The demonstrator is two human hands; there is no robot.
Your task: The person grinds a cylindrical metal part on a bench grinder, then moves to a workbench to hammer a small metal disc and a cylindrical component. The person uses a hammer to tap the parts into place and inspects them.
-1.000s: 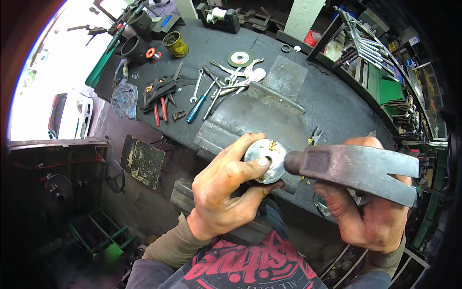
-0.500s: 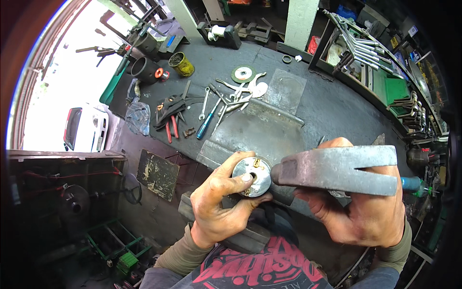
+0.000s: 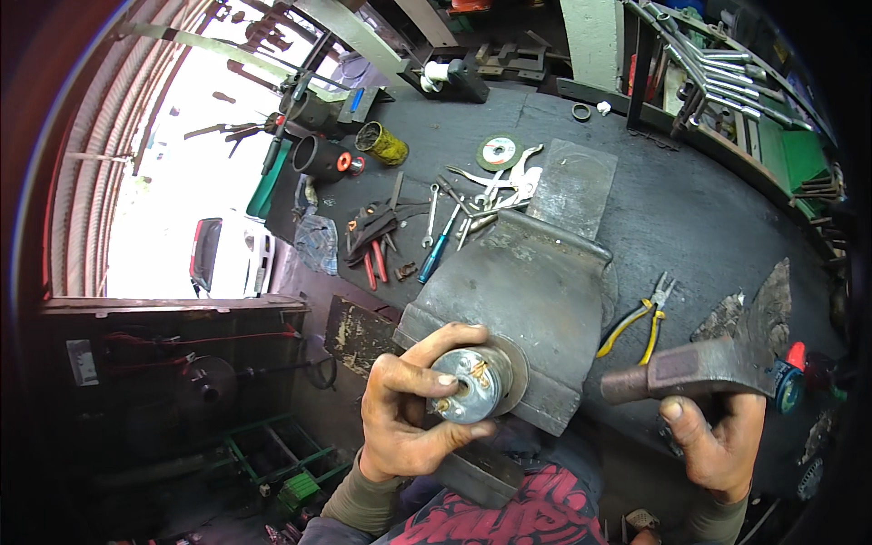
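My left hand [image 3: 404, 409] is closed round a silver cylindrical metal part [image 3: 480, 409] with a centre hole and small brass-coloured tabs on its face. The index finger and thumb grip its sides, and one fingertip rests near the hole. A wider metal flange [image 3: 516, 374] shows behind it, against the grey bench vise [image 3: 522, 282]. To the right, my right hand [image 3: 718, 445] is wrapped round a hammer, whose steel head [image 3: 686, 368] is raised apart from the part. Most of the hammer's handle is hidden.
Yellow-handled pliers [image 3: 649, 318] lie right of the vise. Beyond it are a grinding disc [image 3: 500, 152], a spanner [image 3: 431, 216], a blue screwdriver [image 3: 440, 245] and red-handled pliers [image 3: 374, 263]. A yellow can [image 3: 381, 143] stands far left; a tool rack [image 3: 727, 82] stands far right.
The hammer head has moved right and away from the cylindrical part, uncovering the yellow-handled pliers. My left hand keeps its hold. The view has shifted, so the bench sits further right.
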